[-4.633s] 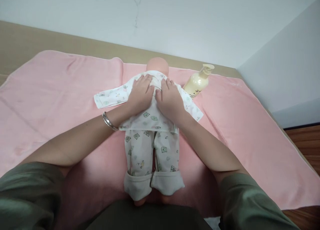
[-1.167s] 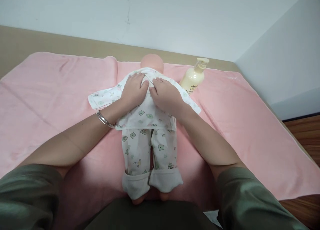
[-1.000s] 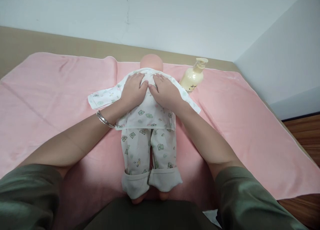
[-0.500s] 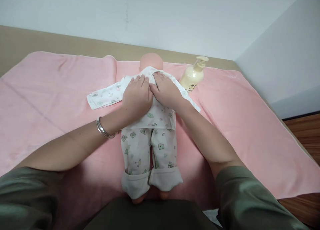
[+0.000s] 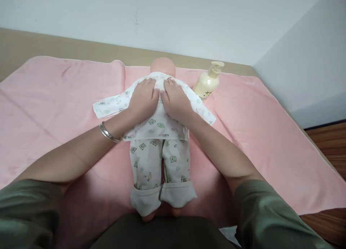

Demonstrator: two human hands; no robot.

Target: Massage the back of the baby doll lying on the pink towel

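A baby doll [image 5: 163, 65] lies on a pink blanket, its bald head away from me and its feet toward me. It wears a white printed top [image 5: 160, 128] and matching trousers [image 5: 148, 162] with turned-up cuffs. My left hand [image 5: 144, 99] rests flat on the left side of the doll's upper back, fingers pointing toward the head. Beside it, my right hand [image 5: 177, 101] lies flat on the right side, its thumb close to the left thumb. Both hands are open and grip nothing. The doll's face is hidden.
A cream pump bottle [image 5: 207, 83] stands on the pink blanket [image 5: 270, 144], just right of the doll's shoulder. Beyond the blanket runs a tan surface edge [image 5: 81, 43] along a pale wall [image 5: 189, 21]. Brown wood [image 5: 331, 144] shows at the right.
My left hand has shifted slightly left, away from the middle of the back, and my right hand has moved a little left and toward me. The top looks smoother near the collar.
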